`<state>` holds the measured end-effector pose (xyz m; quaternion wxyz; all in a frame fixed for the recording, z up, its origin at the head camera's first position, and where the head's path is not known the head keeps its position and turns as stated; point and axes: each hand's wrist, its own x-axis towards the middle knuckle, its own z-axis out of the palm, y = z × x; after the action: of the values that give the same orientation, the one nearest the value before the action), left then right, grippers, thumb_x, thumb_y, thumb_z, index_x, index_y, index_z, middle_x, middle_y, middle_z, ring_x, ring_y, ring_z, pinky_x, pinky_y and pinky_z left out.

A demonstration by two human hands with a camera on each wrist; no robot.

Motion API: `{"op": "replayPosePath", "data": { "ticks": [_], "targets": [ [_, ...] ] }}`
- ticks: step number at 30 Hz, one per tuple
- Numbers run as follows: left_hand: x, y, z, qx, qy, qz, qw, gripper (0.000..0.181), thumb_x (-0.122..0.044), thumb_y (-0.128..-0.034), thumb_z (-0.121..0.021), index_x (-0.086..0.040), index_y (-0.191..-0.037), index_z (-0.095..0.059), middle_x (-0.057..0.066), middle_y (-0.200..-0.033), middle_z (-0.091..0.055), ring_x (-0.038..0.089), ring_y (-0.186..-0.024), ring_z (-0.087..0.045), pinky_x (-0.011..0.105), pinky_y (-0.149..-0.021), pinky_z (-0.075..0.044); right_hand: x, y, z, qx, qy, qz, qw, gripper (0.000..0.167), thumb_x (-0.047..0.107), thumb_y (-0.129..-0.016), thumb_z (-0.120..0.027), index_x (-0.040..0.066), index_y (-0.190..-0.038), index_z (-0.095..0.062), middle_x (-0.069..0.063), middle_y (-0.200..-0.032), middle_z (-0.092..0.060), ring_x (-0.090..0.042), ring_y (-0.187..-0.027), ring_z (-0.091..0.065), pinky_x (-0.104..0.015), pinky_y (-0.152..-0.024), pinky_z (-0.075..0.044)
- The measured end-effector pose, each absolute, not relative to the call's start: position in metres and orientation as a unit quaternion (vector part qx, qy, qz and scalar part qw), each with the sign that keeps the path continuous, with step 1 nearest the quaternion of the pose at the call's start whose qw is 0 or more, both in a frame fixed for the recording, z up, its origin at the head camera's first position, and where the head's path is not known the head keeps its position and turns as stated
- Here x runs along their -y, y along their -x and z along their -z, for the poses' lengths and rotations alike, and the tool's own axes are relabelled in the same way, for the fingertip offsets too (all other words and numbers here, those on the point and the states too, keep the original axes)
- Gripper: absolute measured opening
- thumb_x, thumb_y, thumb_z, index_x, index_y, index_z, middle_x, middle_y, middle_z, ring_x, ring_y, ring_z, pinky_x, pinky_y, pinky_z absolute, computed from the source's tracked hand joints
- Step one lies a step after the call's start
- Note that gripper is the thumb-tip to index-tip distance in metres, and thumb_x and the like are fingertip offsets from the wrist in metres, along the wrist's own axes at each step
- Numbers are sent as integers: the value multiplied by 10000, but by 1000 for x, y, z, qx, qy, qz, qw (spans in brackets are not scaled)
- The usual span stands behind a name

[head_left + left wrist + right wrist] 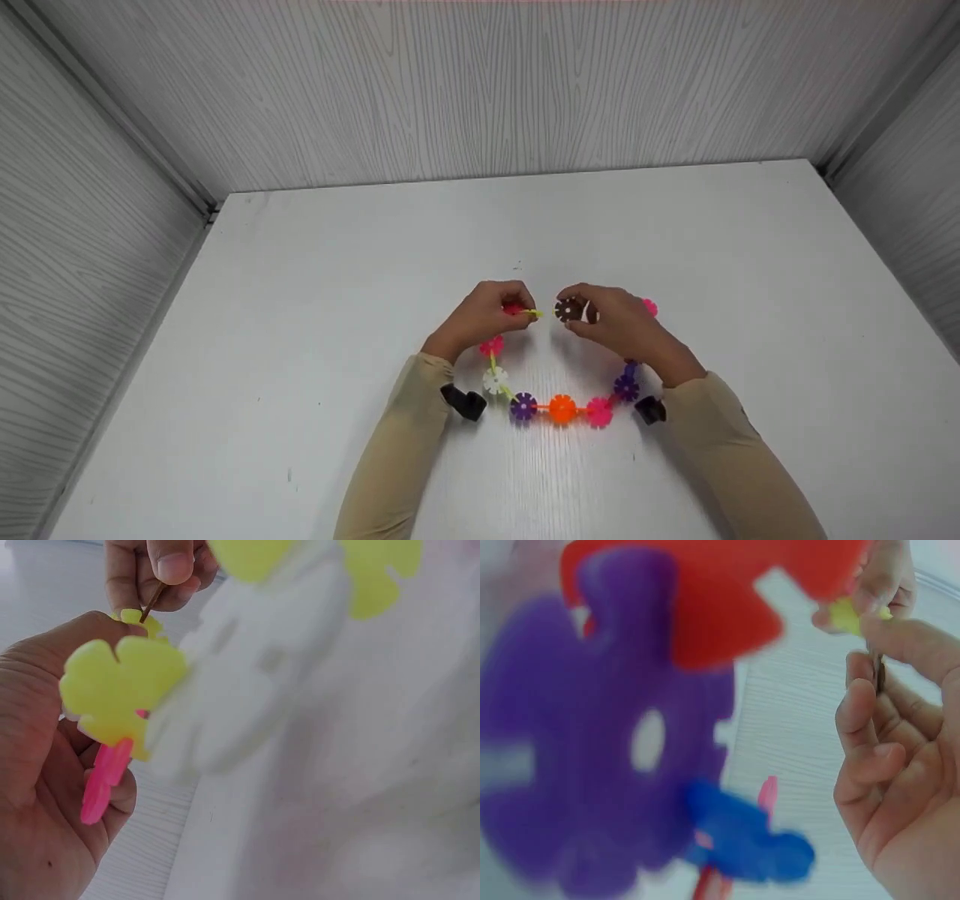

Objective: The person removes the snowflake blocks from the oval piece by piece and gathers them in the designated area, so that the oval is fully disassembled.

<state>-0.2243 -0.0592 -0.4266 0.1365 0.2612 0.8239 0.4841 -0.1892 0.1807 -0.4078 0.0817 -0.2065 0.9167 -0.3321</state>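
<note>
Head camera: our left hand (484,315) pinches a yellow notched disc (533,312), our right hand (622,319) a brown disc (574,309); a multicoloured disc chain (556,411) curves nearer us.

There are two hands (480,316), one brown disc (574,307), one white disc (490,379) and two black wrist cameras (470,406)

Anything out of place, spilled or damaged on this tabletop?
Nothing spilled or plainly broken stands out. Slightly odd: a few small dark marks on the flat white tabletop, beyond the multicoloured chain of notched plastic discs. They interrupt the plain surface; whether scuffs or chips, they're too small to tell. The discs in view look unbroken.
</note>
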Motion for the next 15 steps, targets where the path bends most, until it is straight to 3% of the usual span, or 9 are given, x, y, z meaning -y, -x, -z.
{"op": "replayPosePath", "data": {
  "ticks": [5,15],
  "targets": [
    [77,227,430,-836,-235,-483,110,49,-150,-880,-652,-114,-908,-670,30,-910,-667,144,-811,-538,232,-723,-474,-219,192,406,-923,152,349,62,374,151,-914,-656,106,-1277,-576,-100,-1042,-656,-217,-907,-575,-194,-717,-491],
    [78,226,432,-847,-230,-459,139,111,-289,-920,-645,-209,-990,-678,39,-917,-695,154,-765,-610,269,-717,-517,-246,193,409,-928,144,340,49,378,155,-909,-663,129,-1278,-586,-112,-996,-644,-224,-826,-509,-230,-637,-468]
  ]
}}
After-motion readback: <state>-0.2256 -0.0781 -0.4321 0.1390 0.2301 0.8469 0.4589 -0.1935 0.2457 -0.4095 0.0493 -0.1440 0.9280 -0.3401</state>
